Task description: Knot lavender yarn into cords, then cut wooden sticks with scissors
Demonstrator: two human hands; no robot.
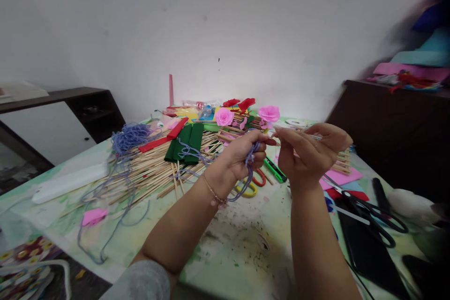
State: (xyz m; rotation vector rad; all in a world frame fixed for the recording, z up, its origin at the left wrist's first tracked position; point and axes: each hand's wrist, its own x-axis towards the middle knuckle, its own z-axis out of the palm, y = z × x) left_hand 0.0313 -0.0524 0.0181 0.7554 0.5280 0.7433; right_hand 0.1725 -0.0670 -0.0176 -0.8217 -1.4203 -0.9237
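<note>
In the middle of the head view, my left hand (242, 154) is closed around a bundle of purple yarn (249, 168). Loops of the yarn hang below the fingers, and strands trail left across the table. My right hand (307, 152) is raised close beside it, fingertips pinched together near the left fingertips. What the right hand pinches is too small to make out. Behind and below the left hand lie red and yellow scissor handles (250, 189). A green box cutter (275, 169) rests between the two hands on the table.
Bamboo sticks (147, 183), green felt (184, 144) and a yarn tangle (131, 138) cover the left side. Pink paper flowers (224, 116) stand behind my hands. Black scissors (372, 215) and a dark phone (369, 248) lie at right. A white strip (72, 183) lies left.
</note>
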